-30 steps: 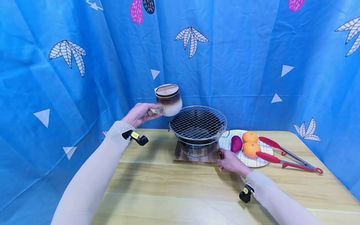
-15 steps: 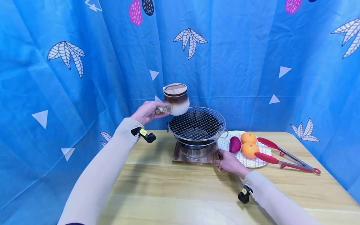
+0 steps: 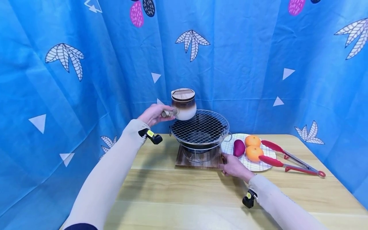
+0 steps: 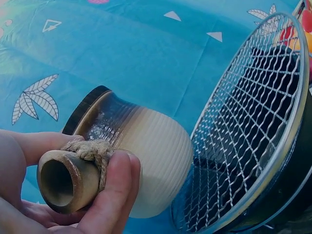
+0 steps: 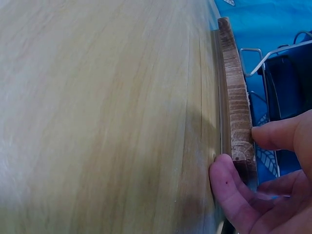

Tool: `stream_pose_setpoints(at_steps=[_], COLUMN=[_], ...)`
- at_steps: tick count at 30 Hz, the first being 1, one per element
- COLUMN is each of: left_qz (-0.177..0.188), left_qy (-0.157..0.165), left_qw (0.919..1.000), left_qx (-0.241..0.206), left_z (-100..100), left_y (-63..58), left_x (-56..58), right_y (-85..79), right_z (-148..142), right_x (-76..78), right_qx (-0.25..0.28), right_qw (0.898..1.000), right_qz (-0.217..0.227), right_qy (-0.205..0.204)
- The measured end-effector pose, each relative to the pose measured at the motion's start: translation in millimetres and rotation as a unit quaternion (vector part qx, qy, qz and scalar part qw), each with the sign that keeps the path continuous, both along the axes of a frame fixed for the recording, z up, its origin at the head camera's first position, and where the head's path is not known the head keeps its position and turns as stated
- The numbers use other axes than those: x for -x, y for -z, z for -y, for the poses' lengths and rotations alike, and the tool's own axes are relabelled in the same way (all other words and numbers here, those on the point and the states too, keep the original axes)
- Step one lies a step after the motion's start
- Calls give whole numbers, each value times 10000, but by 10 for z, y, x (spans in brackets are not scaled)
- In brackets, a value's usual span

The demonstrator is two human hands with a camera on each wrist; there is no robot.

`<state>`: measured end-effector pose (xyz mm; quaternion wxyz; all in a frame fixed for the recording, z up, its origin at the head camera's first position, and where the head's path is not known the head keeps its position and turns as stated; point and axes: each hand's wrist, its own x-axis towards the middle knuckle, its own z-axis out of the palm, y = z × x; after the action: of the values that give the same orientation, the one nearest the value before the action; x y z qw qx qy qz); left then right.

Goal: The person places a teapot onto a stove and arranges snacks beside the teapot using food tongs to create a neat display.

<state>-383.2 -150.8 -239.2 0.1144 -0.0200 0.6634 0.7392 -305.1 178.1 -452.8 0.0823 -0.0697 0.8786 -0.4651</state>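
Observation:
My left hand [image 3: 156, 114] grips the hollow side handle [image 4: 92, 178] of a brown-and-cream ceramic teapot [image 3: 187, 111], with rope wound round the handle. Its wooden lid [image 3: 183, 94] is on. The pot is upright over the left rim of a round grill, and the left wrist view has its base close to the wire mesh [image 3: 201, 127]. Under the grill lies a dark wooden board [image 3: 184, 159]. At its front right corner my right hand [image 3: 234, 166] pinches the board, thumb on top and fingers at the edge, as the right wrist view confirms.
Right of the grill, a checked plate [image 3: 227, 147] bears a purple sweet-potato-like piece [image 3: 239, 148] and two oranges [image 3: 254, 153]. Red-tipped tongs [image 3: 302, 171] lie partly over the plate's right side. A blue curtain [image 3: 244, 80] hangs close behind the table [image 3: 184, 198].
My left hand has carried the teapot rightward, from beside the grill to over its left part, then slightly lower. My right hand stays on the board's corner.

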Motion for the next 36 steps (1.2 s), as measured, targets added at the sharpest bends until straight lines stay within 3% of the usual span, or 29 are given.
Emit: stream_pose_setpoints(at_steps=[14,24,36], left_qz=[53,61,120], left_qy=[345,497,698], left_qw=[9986,9981,9968], left_qx=[389,363,365], left_z=[-99,-181,-114], left_y=[107,116,108], left_x=[168,281,378], right_y=[-18,-18,-39], right_z=[-16,-7,50], right_x=[-42,-48,-20], right_qx=[-190,-209,-182], right_qw=[9998,9996,9997], right_qz=[-54,-135,-114], right_qy=[96,145,116])
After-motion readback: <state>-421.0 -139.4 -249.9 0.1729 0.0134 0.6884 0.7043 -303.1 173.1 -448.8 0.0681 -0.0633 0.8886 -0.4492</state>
